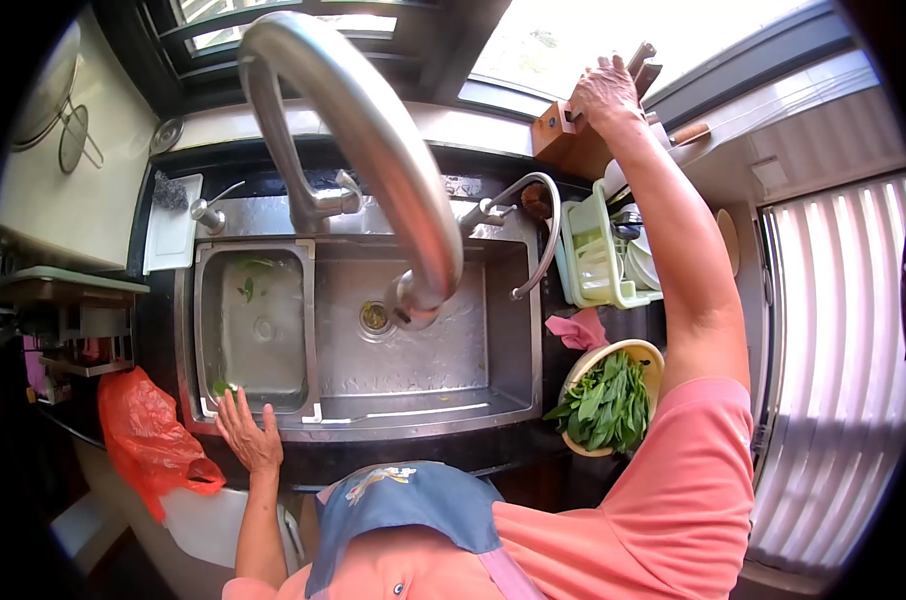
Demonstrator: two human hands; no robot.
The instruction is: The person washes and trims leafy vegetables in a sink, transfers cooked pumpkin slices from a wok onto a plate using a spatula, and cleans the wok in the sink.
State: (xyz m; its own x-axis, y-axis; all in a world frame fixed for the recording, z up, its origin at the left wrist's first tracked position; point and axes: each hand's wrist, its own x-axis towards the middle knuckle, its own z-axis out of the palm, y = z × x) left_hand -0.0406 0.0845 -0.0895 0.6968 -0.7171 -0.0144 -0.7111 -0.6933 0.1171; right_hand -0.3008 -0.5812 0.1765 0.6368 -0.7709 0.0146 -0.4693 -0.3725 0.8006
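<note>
At 6 o'clock, nearest, is the person's blue apron. At 8 o'clock the left hand lies at the front edge of the small basin, fingers spread, holding nothing visible; a green leaf is just beside its fingertips. Farther out at 8 o'clock hangs a red plastic bag. At 4 o'clock a bowl of leafy greens stands on the black desk. The large basin fills the centre, beneath the arched tap. Between 2 and 3 is a dish rack. Farthest, at 1 o'clock, the right hand is at the wooden knife block, fingers bent, beside knife handles; whether it grips one, I cannot tell.
</note>
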